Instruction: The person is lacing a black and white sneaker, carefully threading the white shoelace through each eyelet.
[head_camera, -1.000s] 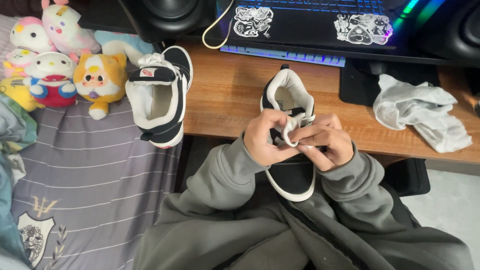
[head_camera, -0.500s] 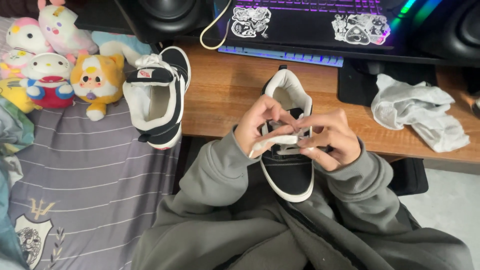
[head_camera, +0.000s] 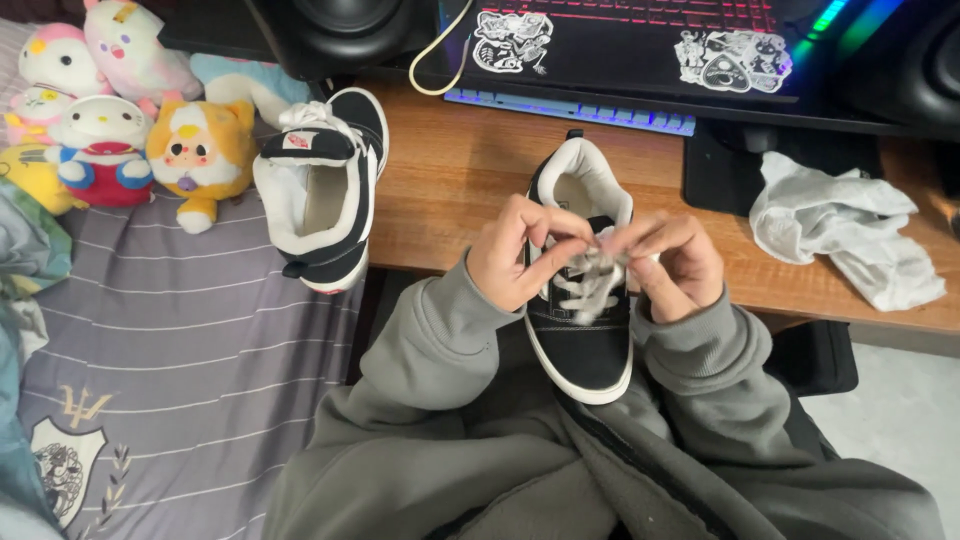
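Both hands (head_camera: 600, 260) grip laces (head_camera: 592, 280), shoe (head_camera: 585, 340) beneath

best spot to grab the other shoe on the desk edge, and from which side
Probably by the padded heel collar of the second shoe, coming from the left hand side. It lies at the desk edge with its opening up and the heel end overhanging towards the bed, so fingers could hook inside the collar. The toe end sits close to the speaker, leaving less room.
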